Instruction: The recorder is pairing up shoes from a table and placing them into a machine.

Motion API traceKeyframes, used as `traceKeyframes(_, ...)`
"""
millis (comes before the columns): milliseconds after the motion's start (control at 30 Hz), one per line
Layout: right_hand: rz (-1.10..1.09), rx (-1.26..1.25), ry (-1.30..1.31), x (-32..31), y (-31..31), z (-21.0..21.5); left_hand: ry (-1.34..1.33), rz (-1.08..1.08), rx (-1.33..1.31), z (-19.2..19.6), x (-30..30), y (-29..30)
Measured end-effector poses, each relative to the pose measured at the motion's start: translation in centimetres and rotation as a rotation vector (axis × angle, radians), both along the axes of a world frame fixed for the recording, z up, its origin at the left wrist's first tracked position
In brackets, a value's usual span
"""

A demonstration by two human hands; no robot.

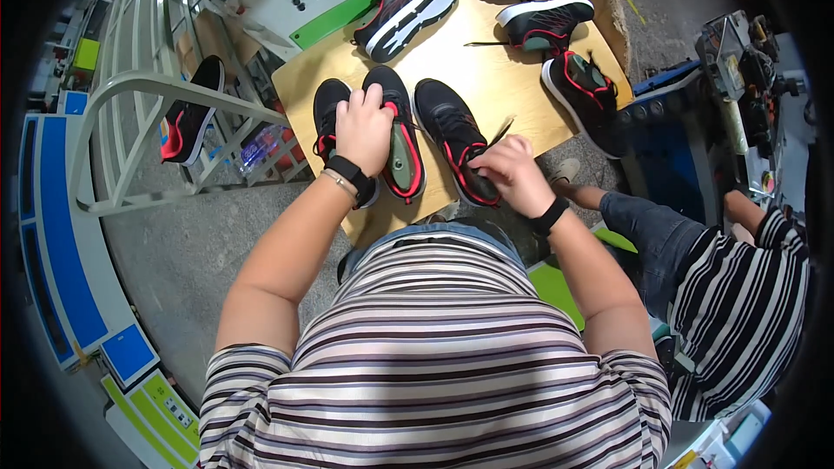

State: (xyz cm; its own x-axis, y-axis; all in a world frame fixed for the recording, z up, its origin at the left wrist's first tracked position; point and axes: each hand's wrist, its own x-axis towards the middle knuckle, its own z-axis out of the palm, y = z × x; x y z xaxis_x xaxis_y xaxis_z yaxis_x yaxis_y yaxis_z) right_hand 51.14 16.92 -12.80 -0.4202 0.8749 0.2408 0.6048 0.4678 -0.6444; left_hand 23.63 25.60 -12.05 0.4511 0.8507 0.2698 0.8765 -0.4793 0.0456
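Note:
Three black sneakers with red linings stand side by side on the wooden tabletop, toes pointing away from me. My left hand (364,132) lies over the left sneaker (330,104) and the middle sneaker (402,156), its fingers curled onto the middle one's upper near the tongue. The middle sneaker's grey-green insole shows. At the opening of the right sneaker (446,124), my right hand (514,175) has its thumb and fingers pinched together by the collar. What they pinch is too small to make out. A dark lace end (502,129) sticks up just beyond that hand.
More matching sneakers lie along the far and right sides of the wooden table (300,78); one sneaker (413,17) shows its white sole. Another sneaker (193,113) hangs on a metal rack (122,87) at left. A person in stripes (738,304) is close at right, beside machinery.

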Motion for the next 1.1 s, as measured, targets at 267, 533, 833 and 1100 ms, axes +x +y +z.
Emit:
traceKeyframes(267,-0.048,0.047,-0.062,-1.7,3.2,0.4,-0.214,0.031,-0.072,0.3,0.7,-0.6)
traceKeyframes(533,-0.155,-0.06,-0.115,-2.4,-0.8,-0.1,-0.865,0.194,-0.53,-2.0,-0.1,-5.0)
traceKeyframes(833,-0.257,-0.327,0.252,-2.2,-1.6,-3.7,-0.905,0.291,-0.499,-4.0,2.2,-3.9)
traceKeyframes(1100,-0.576,-0.624,1.107,0.5,7.3,5.8,-1.844,0.248,-1.026,11.2,-4.8,5.1)
